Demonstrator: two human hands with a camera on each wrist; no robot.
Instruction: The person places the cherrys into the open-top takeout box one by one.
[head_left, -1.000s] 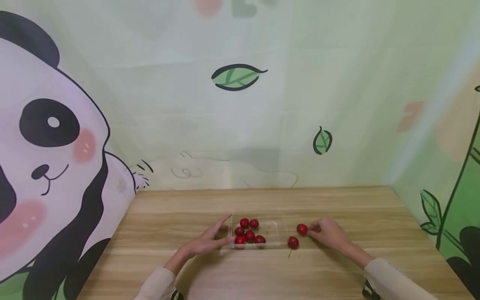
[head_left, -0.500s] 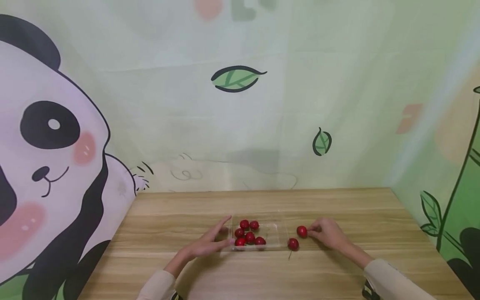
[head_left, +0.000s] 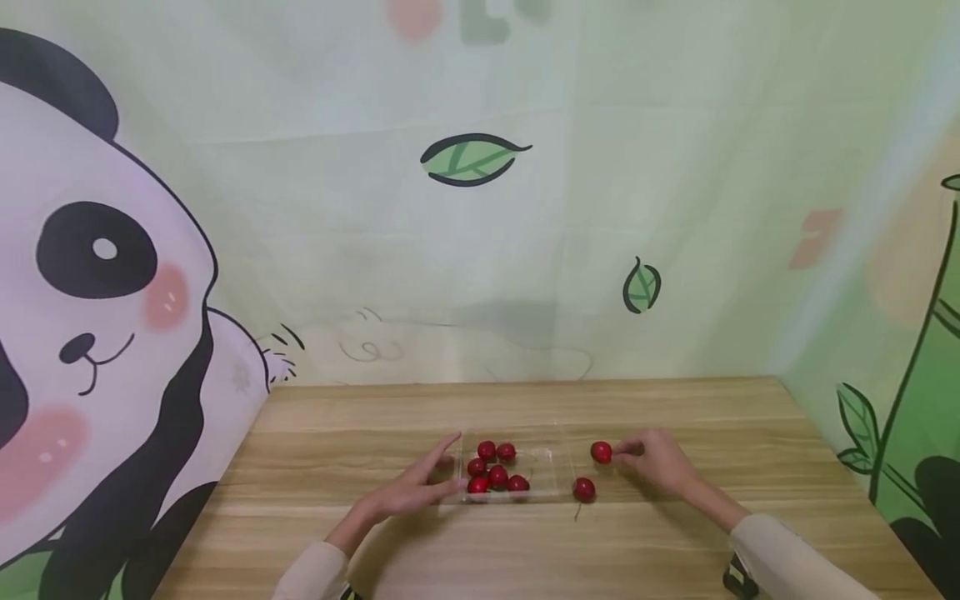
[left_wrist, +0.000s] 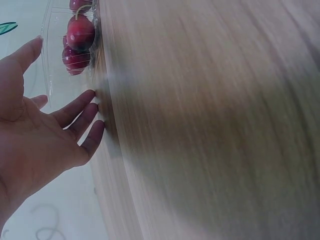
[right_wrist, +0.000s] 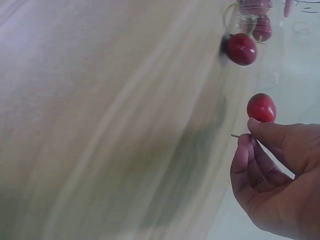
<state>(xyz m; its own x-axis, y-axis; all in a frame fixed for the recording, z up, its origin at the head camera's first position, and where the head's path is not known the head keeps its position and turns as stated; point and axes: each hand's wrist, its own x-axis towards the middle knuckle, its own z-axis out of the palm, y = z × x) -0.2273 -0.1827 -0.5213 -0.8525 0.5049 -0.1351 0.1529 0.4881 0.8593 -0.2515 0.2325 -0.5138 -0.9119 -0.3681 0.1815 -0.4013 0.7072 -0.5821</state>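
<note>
A clear plastic box (head_left: 551,468) stands mid-table, with several dark red cherries (head_left: 498,477) gathered in its left half. My left hand (head_left: 408,490) touches the box's left side, thumb and fingers spread; in the left wrist view the fingers look straight and grip nothing. My right hand (head_left: 660,462) pinches a red cherry (right_wrist: 261,108) by its stem between thumb and fingertips, with the stem's end poking out past them. That cherry hangs just right of the box. Another cherry (head_left: 584,489) lies on the table against the box's right front corner, its stem pointing toward me.
The wooden table (head_left: 337,433) reaches back to a wall cloth (head_left: 337,208) printed with a panda and leaves. Dark wrist-camera pieces show by the cuffs (head_left: 780,550).
The pinched cherry and my right hand have risen slightly and shifted a little away from the loose cherry. My left hand stays at the box, and the view tilts slightly.
</note>
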